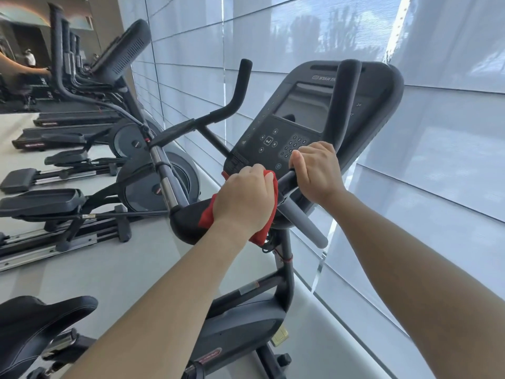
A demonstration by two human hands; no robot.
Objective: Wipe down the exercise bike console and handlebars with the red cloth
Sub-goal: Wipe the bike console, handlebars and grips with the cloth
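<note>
The exercise bike's dark console (306, 116) with its screen and keypad tilts up ahead of me. Black handlebars (345, 105) rise in front of it, one upright on the right, another (241, 86) at the left. My left hand (244, 194) grips the red cloth (208, 214) and holds it bunched over the handlebar's centre, just below the console. The cloth's ends hang out on both sides of the hand. My right hand (318, 170) grips the lower part of the right handlebar, thumb on top.
The bike's saddle (38, 318) is at bottom left and its frame (246, 324) below my arms. Elliptical machines (153, 184) and treadmills line the left. Window blinds (410, 160) stand close behind the console. A person exercises far back at the left.
</note>
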